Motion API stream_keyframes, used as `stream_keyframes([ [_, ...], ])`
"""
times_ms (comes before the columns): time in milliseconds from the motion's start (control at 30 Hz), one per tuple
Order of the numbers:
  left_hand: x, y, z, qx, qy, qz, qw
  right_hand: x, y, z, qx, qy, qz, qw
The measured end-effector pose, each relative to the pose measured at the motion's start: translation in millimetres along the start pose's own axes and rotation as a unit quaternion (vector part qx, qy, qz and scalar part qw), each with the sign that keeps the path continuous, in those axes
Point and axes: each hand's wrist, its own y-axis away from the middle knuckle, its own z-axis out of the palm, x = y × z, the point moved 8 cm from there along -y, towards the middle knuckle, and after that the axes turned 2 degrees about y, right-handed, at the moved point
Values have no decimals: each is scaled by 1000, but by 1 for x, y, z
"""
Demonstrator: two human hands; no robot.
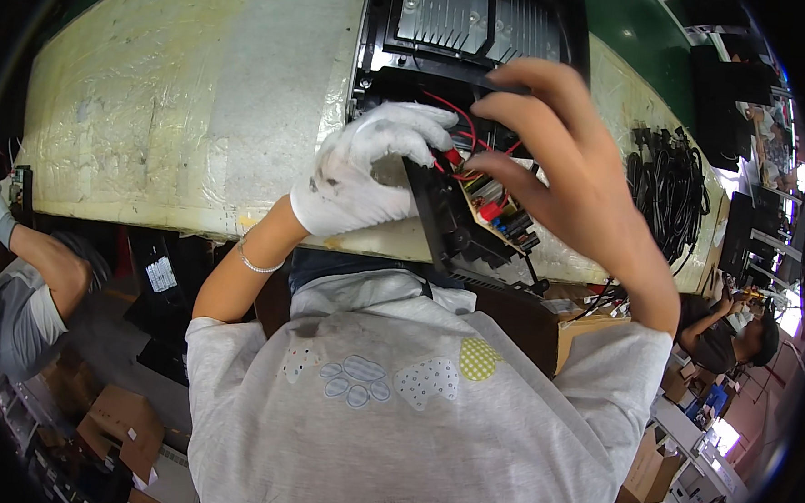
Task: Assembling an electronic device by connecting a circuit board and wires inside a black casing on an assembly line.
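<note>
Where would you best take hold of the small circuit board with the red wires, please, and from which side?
Probably by its bare long edges, from the right, where the ungloved right hand already reaches in. The circuit board sits tilted in the black housing, its top crowded with components and the red wires looping off its upper end. The gloved left hand covers the left side.

I see a smudged white cloth glove (361, 172), ribbed matt metal heatsink (474, 18), black plastic housing (445, 222), and wrinkled glossy film over the bench (183, 94).

Black device (468, 36) cut off above
</note>
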Motion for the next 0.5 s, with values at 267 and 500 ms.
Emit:
stream_keyframes([
  [267, 60, 1, 11, -78, -200, 159, 964, -32, 116, -7, -70, 65, 50, 994],
  [500, 94, -95, -72, 139, -438, -20, 888, 46, -1, -123, 139, 128, 53, 981],
])
